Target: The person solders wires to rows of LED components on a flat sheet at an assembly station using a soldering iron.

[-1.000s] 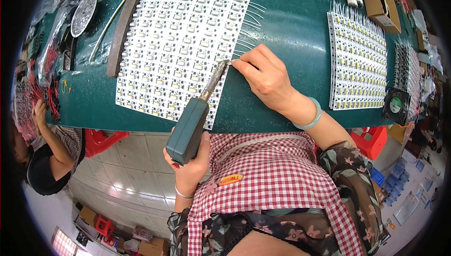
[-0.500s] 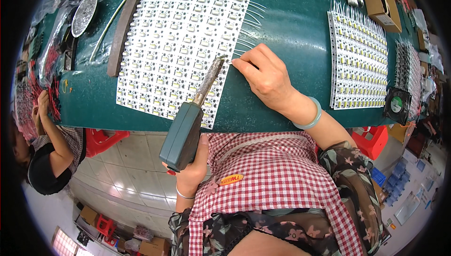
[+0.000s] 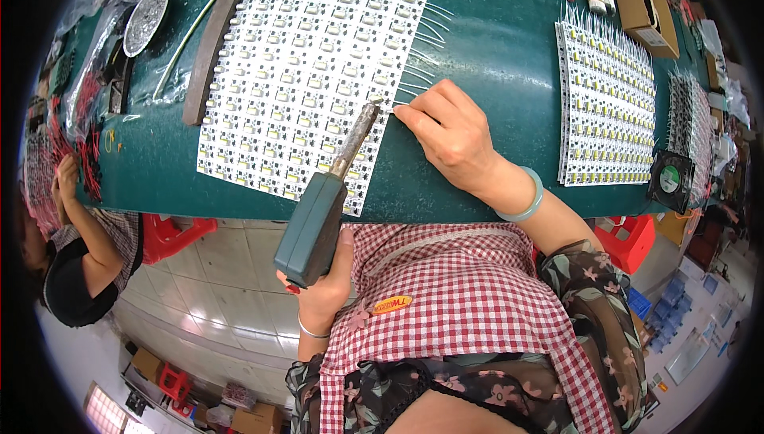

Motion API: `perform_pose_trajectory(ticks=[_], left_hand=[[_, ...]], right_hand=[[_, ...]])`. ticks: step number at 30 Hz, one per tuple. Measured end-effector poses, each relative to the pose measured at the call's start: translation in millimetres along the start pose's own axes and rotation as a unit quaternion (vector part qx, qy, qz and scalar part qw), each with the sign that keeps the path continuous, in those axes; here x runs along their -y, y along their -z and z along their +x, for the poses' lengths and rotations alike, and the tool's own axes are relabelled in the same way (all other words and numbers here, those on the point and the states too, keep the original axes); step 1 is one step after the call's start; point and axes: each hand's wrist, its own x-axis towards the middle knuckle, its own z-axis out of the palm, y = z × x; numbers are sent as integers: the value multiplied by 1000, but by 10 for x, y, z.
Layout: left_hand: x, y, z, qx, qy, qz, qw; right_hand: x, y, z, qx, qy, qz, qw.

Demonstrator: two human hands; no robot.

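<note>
A white LED circuit-board panel (image 3: pixel 274 87) lies on the green table, covered with rows of small yellowish chips. Thin white wires (image 3: pixel 430 39) stick out from the upper part of its right edge. In my left hand (image 3: pixel 329 284) is a soldering gun (image 3: pixel 309 229) with a dark green body, my fingers closed around its handle. Its metal tip touches or hovers just over the panel near the right edge; I cannot tell which. My right hand (image 3: pixel 452 138) is pinched beside that edge, close to the tip, on a thin white wire mostly hidden by the fingers.
A dark bar (image 3: pixel 213 56) runs along the panel's left edge. Farther left are a round dish (image 3: pixel 146 20) and a co-worker's hands (image 3: pixel 67 177) near red wires. At right stand a stack of wired panels (image 3: pixel 609 103), a small black fan (image 3: pixel 672 177) and a cardboard box (image 3: pixel 643 5).
The soldering tip and my right fingertips have shifted slightly nearer to me along the panel's right edge. Both hands keep their grip. The view has moved a little.
</note>
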Motion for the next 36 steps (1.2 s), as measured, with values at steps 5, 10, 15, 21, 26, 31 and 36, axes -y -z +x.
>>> perform_pose_trajectory(ticks=[5,10,15,21,26,31,36], left_hand=[[23,-1,-27,0,11,-13,1000],[59,-27,-22,-5,26,-38,999],[42,-14,1,14,29,-38,999],[8,-5,34,23,27,-29,999],[46,-6,5,7,18,-30,999],[58,-11,10,26,15,-22,999],[29,-20,9,22,21,-19,999]], right_hand=[[16,2,11,-3,-10,8,1000],[18,-5,-8,6,-19,7,1000],[14,-2,-9,3,-16,8,1000],[19,1,-6,11,-19,0,1000],[18,-11,-10,6,-20,2,1000],[33,-14,-12,3,-23,0,1000],[26,-22,-18,0,-25,-1,1000]])
